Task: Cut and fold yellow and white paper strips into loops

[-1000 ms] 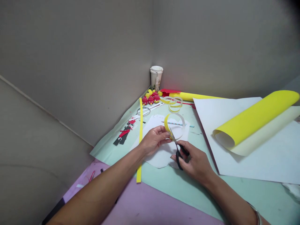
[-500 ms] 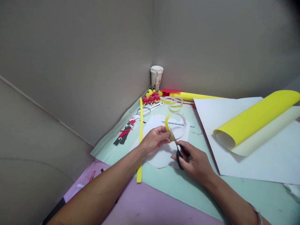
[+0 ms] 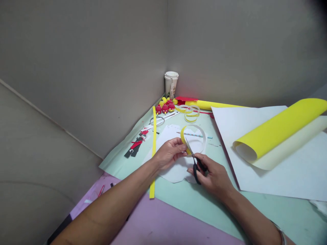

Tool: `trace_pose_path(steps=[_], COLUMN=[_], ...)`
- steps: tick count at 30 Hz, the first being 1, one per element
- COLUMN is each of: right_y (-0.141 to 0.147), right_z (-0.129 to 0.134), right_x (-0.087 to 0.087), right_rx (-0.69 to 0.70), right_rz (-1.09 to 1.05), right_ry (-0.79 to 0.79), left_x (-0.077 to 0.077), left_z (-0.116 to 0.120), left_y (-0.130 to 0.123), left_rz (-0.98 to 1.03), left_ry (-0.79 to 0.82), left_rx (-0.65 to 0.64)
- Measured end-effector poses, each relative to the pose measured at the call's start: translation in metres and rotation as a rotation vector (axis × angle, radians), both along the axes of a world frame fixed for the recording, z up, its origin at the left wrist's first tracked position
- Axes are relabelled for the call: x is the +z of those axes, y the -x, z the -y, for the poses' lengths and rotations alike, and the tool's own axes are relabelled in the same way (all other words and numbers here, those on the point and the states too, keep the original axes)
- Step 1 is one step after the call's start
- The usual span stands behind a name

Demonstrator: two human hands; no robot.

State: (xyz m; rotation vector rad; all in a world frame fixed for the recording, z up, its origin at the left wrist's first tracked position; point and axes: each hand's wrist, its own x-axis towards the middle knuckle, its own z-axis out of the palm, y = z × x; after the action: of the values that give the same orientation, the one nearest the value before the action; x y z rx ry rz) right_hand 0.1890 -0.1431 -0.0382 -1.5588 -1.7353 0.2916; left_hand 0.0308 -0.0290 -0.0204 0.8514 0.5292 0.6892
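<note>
My left hand [image 3: 171, 153] pinches a curled yellow corrugated paper strip [image 3: 183, 134], whose pale inner side loops round to the right. In my right hand [image 3: 213, 173] are black-handled scissors [image 3: 196, 172], their blades at the lower part of the curled strip, close to my left fingertips. Beneath both hands lies white paper [image 3: 172, 173] on the pale green sheet. A striped pencil [image 3: 199, 136] rests behind the loop. A long straight yellow strip [image 3: 154, 136] passes under my left forearm.
A lidded cup [image 3: 171, 83] stands in the corner behind red and yellow ornaments [image 3: 165, 108]. Curled strips [image 3: 192, 117] lie near them. Black and red scraps [image 3: 135, 146] are at left. On the right, a yellow roll [image 3: 278, 131] rests on a large white sheet [image 3: 288, 173].
The curled strip's loop has widened slightly to the right. My hands and the scissors keep nearly the same positions.
</note>
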Motion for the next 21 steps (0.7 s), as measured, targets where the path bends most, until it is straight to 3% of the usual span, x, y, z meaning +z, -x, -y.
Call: trace_pose_path(steps=[21], right_y=[0.0009], right_z=[0.0011], right_x=[0.0014], right_rx=[-0.007], right_rz=[0.014], right_ry=[0.025], left_x=[0.0006], left_z=[-0.0011], left_y=[0.0013], left_rz=[0.015], left_ry=[-0.023], left_rx=[0.022])
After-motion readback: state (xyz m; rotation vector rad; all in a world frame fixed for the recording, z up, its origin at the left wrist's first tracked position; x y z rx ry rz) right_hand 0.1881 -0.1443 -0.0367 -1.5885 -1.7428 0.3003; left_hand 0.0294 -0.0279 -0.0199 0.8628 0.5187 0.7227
